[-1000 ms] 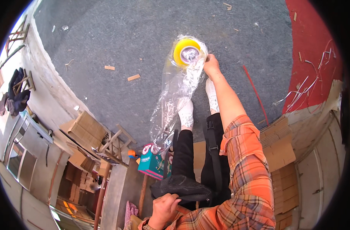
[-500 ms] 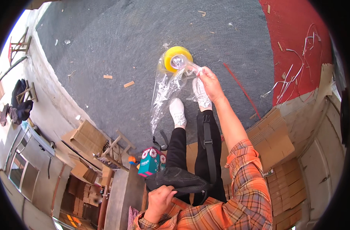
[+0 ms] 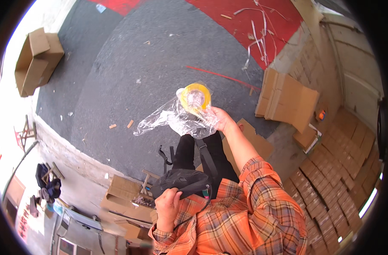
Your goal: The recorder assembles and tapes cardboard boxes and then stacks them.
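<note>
Out in front of my legs, my right hand (image 3: 221,119) pinches a crumpled sheet of clear plastic film (image 3: 155,119). A yellow roll of packing tape (image 3: 196,87) hangs within or behind this film, beside my fingers; whether they also touch the roll, I cannot tell. The film trails off to the left, over my pale shoes. Down at my lap, my left hand (image 3: 168,205) is closed on the edge of a black mesh bag (image 3: 181,179). A black strap (image 3: 207,158) runs from the bag along my trouser leg.
Flattened cartons (image 3: 287,100) lean at the right, with stacked brown boxes (image 3: 330,191) behind them. An open carton (image 3: 39,61) stands far left. A red strip (image 3: 221,75) and tangled white straps (image 3: 262,42) lie on the floor. Cardboard (image 3: 121,191) sits at lower left.
The whole view has turned toward my right. My right hand has drawn the tape roll and film nearer to my body. My left hand stays on the bag. The teal box has mostly gone from sight.
</note>
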{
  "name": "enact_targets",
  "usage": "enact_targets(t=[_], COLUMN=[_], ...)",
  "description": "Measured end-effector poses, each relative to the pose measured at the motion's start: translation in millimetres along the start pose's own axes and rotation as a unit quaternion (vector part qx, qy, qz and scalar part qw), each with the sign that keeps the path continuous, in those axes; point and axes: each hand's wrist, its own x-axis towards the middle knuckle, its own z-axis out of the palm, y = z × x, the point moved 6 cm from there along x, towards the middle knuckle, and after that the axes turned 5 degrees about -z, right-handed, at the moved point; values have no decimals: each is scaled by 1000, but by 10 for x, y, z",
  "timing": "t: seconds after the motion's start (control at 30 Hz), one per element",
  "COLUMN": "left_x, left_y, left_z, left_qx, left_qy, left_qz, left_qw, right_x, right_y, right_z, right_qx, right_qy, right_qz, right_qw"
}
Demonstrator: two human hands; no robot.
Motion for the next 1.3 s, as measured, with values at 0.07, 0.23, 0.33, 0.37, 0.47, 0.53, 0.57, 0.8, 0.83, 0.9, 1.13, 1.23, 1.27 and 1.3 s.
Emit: enact_targets(t=[0.07, 0.23, 0.33, 0.37, 0.47, 0.53, 0.57, 0.8, 0.83, 0.9, 1.13, 1.23, 1.27, 1.3], left_x=[-126, -292, -443, -498, -759, -915, -1034, -1814, -1897, -2006, -2788, -2938, -3000, -3053], left_y=[149, 793, 1297, 1472, 1990, 2287, 2424, 3353, 3477, 3606, 4336, 4500, 4545, 4621], left_z=[-105, -207, -57, 17, 334, 595, 719, 1760, 1897, 2169, 3391, 3871, 4058, 4243], left_qx=[33, 109, 121, 132, 126, 111, 122, 62, 62, 7, 58, 91, 94, 90], left_qy=[-4, -56, -78, -90, -116, -145, -150, -176, -179, -197, -294, -322, -331, -329], left_qz=[28, 120, 194, 215, 275, 313, 321, 386, 402, 350, 452, 432, 439, 442], left_qw=[999, 985, 970, 963, 946, 932, 927, 903, 896, 916, 841, 837, 830, 830], right_x=[-662, -2312, -3147, -3369, -3945, -4261, -4439, -5268, -5333, -5441, -5463, -5682, -5745, -5846], right_y=[5, 80, 632, 826, 1457, 1823, 2010, 3879, 4100, 4341, 5219, 4918, 4911, 4871], right_z=[-147, -1139, -2032, -2265, -2946, -3425, -3542, -4481, -4528, -4545, -4519, -4515, -4502, -4572], right_qx=[7, 18, 85, 113, 217, 249, 262, 499, 369, 409, 617, 558, 530, 501], right_qy=[22, 85, 167, 168, 174, 221, 216, 303, 354, 383, 370, 377, 393, 408], right_qz=[-19, -130, -166, -173, -214, -273, -275, -245, -298, -312, -336, -367, -361, -354], right_qw=[1000, 988, 968, 964, 936, 902, 900, 774, 806, 767, 608, 642, 659, 676])
